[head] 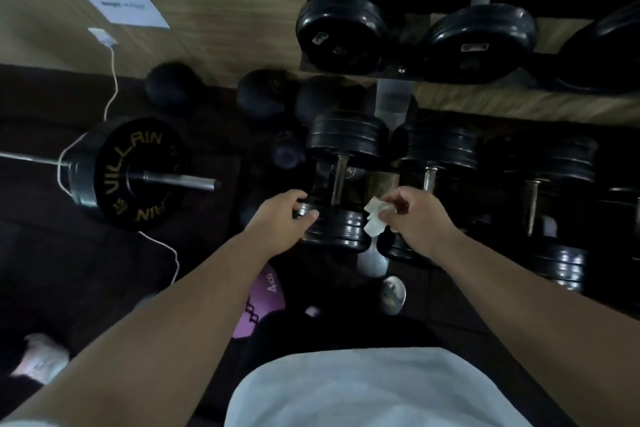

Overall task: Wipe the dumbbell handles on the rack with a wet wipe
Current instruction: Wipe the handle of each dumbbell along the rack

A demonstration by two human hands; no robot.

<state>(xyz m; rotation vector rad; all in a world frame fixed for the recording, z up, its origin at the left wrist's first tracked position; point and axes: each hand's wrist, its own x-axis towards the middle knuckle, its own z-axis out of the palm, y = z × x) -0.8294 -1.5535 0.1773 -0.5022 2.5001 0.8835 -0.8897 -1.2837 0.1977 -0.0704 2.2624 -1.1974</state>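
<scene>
Black dumbbells lie in two rows on a dark rack (pixel 394 71). On the lower row, the leftmost dumbbell (pixel 343 135) shows a bare steel handle (pixel 337 180). My left hand (pixel 287 218) grips the near end plates of that dumbbell from the left. My right hand (pixel 412 218) pinches a crumpled white wet wipe (pixel 375 218) just right of the handle, apart from it. Behind that hand, a second lower dumbbell (pixel 440 149) has its handle (pixel 429 178) partly hidden. Upper-row dumbbells (pixel 341 33) sit farther back.
A barbell with a black "VILLAIN" plate (pixel 135 173) lies on the floor at left, a white cable (pixel 110 94) trailing over it. Dark balls (pixel 173 85) rest by the wooden wall. A pink 4 kg weight (pixel 266 302) lies near my white shirt.
</scene>
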